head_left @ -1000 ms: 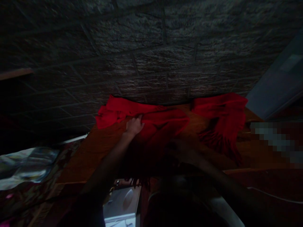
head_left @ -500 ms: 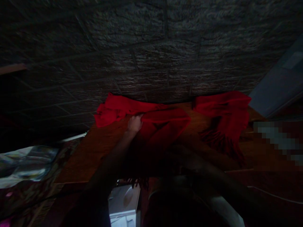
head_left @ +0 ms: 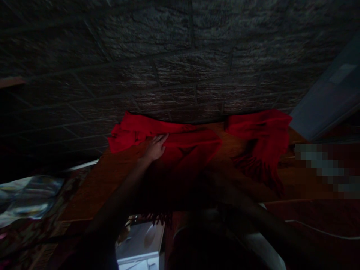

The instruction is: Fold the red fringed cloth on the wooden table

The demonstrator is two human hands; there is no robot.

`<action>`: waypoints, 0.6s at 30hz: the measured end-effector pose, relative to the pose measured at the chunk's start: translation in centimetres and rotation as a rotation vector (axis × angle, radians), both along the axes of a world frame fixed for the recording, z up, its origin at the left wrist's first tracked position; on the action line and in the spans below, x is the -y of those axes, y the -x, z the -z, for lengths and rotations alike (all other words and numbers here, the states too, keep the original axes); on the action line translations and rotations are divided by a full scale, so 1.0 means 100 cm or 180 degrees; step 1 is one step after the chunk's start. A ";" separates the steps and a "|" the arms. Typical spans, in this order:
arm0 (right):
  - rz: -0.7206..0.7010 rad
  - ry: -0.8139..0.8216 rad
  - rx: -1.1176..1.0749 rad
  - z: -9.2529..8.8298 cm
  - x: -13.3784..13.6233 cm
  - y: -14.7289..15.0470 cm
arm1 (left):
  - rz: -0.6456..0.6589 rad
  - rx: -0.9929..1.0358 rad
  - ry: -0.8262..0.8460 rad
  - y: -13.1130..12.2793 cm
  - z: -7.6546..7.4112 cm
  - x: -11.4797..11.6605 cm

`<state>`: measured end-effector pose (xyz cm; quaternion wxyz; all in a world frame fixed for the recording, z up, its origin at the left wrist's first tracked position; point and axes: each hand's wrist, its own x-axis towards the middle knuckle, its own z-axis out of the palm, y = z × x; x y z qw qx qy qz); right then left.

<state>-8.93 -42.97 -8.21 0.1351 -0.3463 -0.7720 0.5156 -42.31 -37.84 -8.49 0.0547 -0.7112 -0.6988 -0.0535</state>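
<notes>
Left fingers [head_left: 165, 138] loose, laid on red cloth [head_left: 194, 153]; fringed piece [head_left: 261, 129] well right of them, brown table [head_left: 95, 191] underneath. Right hand [head_left: 216, 183] (very dark there): cannot tell if gripping.

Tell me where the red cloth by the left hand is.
In the head view, the red cloth lies centrally on the wooden tabletop, the left hand at its left edge, a separate red cloth to its right.

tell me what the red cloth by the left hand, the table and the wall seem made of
Cloth: soft fabric, perhaps wool or acrylic; matte, with draping folds and a fringe.
Table: likely wood, possibly varnished; orange-brown with faint grain-like streaks.
Wall: stone or imitation; rough, ridged blocks between straight joints. Dim light leaves this open.
</notes>
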 end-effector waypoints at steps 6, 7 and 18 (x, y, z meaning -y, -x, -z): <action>-0.0177 -0.0635 0.0195 -0.001 -0.001 -0.004 | -0.0267 0.0021 0.0091 0.004 0.004 0.006; -0.0215 -0.0740 0.0222 -0.003 -0.006 -0.006 | -0.0272 0.0098 0.0083 0.005 0.006 0.006; 0.0857 -0.2762 0.2189 -0.012 -0.123 0.024 | -0.0236 0.0593 -0.0399 0.007 0.020 0.006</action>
